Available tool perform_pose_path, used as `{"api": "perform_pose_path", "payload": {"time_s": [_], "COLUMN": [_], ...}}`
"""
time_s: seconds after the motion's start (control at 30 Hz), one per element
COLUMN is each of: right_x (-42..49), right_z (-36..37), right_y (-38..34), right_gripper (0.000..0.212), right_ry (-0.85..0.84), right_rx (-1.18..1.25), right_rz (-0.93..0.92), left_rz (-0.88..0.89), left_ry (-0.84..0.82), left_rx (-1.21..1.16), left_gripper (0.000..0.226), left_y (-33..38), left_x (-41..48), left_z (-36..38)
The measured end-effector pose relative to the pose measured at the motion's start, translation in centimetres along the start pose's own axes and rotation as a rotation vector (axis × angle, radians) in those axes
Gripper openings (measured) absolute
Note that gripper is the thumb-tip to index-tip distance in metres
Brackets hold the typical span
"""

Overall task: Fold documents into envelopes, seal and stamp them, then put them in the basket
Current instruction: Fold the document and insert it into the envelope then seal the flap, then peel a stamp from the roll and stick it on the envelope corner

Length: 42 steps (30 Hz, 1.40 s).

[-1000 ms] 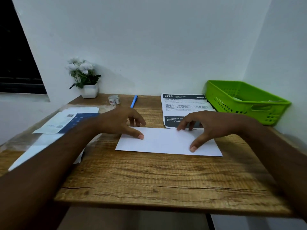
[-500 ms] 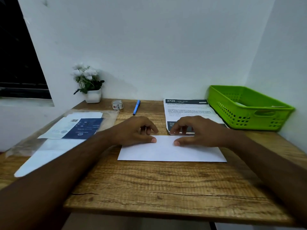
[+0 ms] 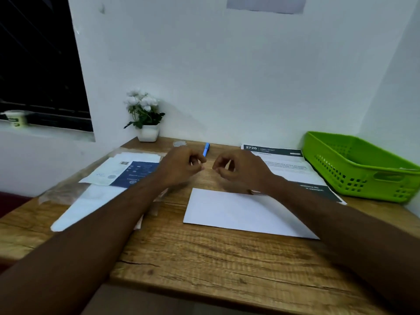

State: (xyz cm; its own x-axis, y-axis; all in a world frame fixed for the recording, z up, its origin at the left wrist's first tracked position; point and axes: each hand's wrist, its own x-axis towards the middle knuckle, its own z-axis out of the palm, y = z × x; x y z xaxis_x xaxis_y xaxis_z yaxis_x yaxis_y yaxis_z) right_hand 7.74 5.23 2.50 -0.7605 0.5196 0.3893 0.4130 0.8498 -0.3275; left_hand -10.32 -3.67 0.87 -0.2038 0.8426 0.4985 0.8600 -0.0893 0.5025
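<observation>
A white folded sheet [image 3: 245,212] lies flat on the wooden desk [image 3: 204,258] in front of me. Both hands hover just beyond its far edge, close together. My left hand [image 3: 181,165] and my right hand [image 3: 241,170] have loosely curled fingers and hold nothing. Neither touches the sheet. A printed document with a dark header [image 3: 286,164] lies behind the sheet to the right, partly hidden by my right wrist. The green basket [image 3: 363,176] stands at the far right against the wall.
A blue pen [image 3: 206,149] and a small tape roll [image 3: 179,143] lie near the back wall beyond my hands. A potted white flower [image 3: 145,119] stands at the back left. Printed papers and white envelopes in clear plastic [image 3: 127,171] cover the left side.
Both hands have lifted off the white sheet and moved away from me, their fingers curling in. The sheet stays flat on the desk. My view has tilted upward.
</observation>
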Motion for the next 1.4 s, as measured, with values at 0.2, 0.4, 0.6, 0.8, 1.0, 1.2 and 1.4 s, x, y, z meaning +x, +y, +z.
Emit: {"api": "perform_pose_path", "payload": {"time_s": [0.2,0.4,0.6,0.8,1.0,1.2,1.4], "right_x": [6.7,11.5,14.3,15.0,13.7,7.7,2.5], "right_z": [2.8,5.2,6.2,7.2,4.7,1.1,-2.1], "right_y": [-1.6,-1.9,-2.2,-2.0,-2.0,-1.8,-0.1], "right_gripper": [0.01,0.023,0.031,0.02,0.006,0.01,0.009], "right_ry": [-0.002,-0.005,-0.066,-0.065,-0.15,-0.088,-0.118], "right_rx": [0.008,-0.137,-0.231,-0.322,0.007,0.434,0.702], "right_rz": [-0.005,0.02,0.053,0.054,0.084,0.138,0.339], "left_rz": [-0.215,-0.297,-0.315,-0.322,-0.3,-0.095,0.12], "left_ry": [0.207,0.228,0.229,0.236,0.241,0.164,0.073], "left_rx": [0.025,-0.005,-0.042,-0.074,-0.134,-0.246,-0.329], "left_gripper": [0.018,0.02,0.023,0.023,0.052,0.061,0.067], "left_y": [-4.1,-5.7,-5.9,-5.9,-5.6,-3.6,-0.6], "left_x": [1.0,1.4,1.7,1.5,1.3,1.3,0.8], "left_z": [-1.4,-2.0,-1.9,-2.2,-2.4,-1.9,-0.2]}}
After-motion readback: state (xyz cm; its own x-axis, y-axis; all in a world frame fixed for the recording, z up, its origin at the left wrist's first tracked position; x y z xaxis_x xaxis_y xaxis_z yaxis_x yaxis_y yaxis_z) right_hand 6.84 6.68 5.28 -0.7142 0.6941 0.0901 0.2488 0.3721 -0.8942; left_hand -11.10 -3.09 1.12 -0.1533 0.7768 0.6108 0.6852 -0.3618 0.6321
